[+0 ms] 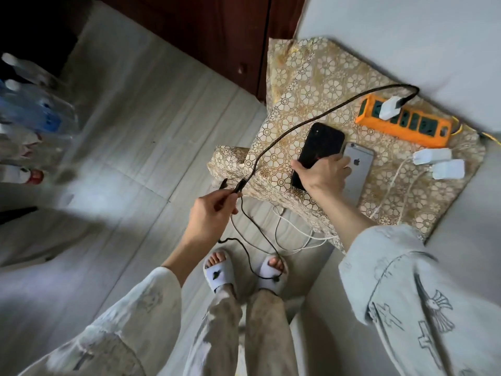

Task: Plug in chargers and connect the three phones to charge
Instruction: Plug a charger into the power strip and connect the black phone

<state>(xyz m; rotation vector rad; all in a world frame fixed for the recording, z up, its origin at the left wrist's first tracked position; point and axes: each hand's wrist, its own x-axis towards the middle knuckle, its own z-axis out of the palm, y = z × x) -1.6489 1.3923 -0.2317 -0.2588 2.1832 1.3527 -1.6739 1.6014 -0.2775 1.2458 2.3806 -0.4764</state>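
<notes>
My right hand (324, 173) grips the lower end of a black phone (320, 147) lying on the floral-covered table (311, 77). Beside it lies a grey phone (357, 169), face down. My left hand (214, 213) pinches the connector end of a black braided cable (311, 118). That cable runs to a white charger (389, 107) plugged into an orange power strip (404, 123). Two more white chargers (439, 161) lie unplugged on the table, their white cables (292, 232) drooping to the floor. A third phone is not visible.
Thin black cable ends hang from my left hand down to my feet in white slippers (244, 272). Plastic bottles (29, 109) stand at the left on the pale floor. A dark wooden cabinet (217, 36) is behind the table.
</notes>
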